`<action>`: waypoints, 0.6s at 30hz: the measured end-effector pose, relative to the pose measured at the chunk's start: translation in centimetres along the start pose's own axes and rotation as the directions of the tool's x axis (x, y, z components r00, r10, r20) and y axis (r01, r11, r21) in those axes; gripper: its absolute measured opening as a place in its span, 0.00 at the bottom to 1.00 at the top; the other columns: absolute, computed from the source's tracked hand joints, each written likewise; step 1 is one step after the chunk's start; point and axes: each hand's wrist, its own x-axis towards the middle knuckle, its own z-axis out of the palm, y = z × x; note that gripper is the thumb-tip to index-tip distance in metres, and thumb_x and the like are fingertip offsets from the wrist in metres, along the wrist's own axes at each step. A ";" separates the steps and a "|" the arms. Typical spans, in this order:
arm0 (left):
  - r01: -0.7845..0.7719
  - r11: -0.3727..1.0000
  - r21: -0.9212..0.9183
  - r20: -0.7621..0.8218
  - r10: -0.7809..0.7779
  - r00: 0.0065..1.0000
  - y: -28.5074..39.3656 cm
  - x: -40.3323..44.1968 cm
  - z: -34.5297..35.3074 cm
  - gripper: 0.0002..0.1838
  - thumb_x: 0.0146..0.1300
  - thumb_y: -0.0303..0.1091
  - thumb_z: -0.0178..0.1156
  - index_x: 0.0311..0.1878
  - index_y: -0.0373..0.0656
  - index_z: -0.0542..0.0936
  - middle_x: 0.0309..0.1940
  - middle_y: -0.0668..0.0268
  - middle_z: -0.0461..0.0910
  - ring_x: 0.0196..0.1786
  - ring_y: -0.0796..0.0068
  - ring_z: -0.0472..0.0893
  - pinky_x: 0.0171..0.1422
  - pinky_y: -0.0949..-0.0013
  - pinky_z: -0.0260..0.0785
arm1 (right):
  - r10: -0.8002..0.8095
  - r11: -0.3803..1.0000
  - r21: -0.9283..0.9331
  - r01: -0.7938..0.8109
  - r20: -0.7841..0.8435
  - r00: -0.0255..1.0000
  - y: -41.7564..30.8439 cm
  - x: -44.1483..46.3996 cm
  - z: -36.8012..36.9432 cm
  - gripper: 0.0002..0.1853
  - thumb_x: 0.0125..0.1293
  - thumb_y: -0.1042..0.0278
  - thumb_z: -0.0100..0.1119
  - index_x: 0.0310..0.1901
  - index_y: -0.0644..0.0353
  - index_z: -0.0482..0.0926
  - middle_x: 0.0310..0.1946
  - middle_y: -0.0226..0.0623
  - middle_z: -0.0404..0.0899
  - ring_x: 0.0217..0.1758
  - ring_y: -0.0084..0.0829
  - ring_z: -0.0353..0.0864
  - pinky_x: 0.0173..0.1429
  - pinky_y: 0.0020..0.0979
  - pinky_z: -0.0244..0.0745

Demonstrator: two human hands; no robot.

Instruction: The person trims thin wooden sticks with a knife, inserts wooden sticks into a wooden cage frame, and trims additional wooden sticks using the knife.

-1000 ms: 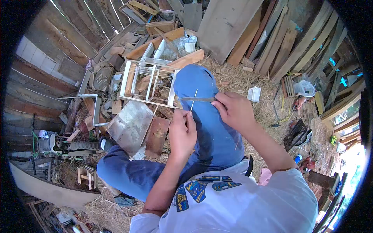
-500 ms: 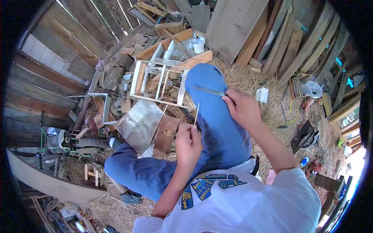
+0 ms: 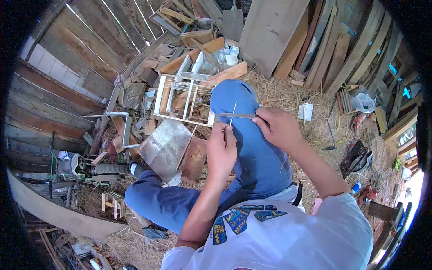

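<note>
Pinched between the fingers of my left hand (image 3: pixel 223 143) is a thin pale stick (image 3: pixel 234 110) that points up and away from me. My right hand (image 3: pixel 280 128) is closed on the handle end of a knife (image 3: pixel 238 115), whose blade points left. The blade crosses the stick a little above my left fingertips, over my raised knee in blue trousers (image 3: pixel 231 95). The knife's handle is mostly hidden in my fingers. A pale wooden frame with thin bars (image 3: pixel 185 100) lies beyond my left hand.
A metal sheet (image 3: pixel 165 143) and a rusty brown plate (image 3: pixel 194 159) lie left of my knee. Boards (image 3: pixel 274 36) lean at the back. A curved plank (image 3: pixel 67 213) is at the lower left, and a plastic container (image 3: pixel 362 103) sits at the right on straw-covered ground.
Half a second ago the blade was apart from the stick. Now the knife has come down across it, and my left hand has moved up slightly with the stick.
</note>
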 end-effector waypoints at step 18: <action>0.072 0.979 -0.191 0.008 -0.072 0.997 -1.0 -2.9 -0.9 0.05 0.80 0.29 0.52 0.44 0.38 0.71 0.23 0.71 0.70 0.25 0.85 0.68 0.29 0.73 0.60 | 0.125 0.992 -0.032 -0.125 -0.012 0.992 0.2 -0.8 -0.4 0.14 0.75 0.52 0.58 0.39 0.54 0.75 0.31 0.42 0.82 0.36 0.51 0.85 0.38 0.51 0.79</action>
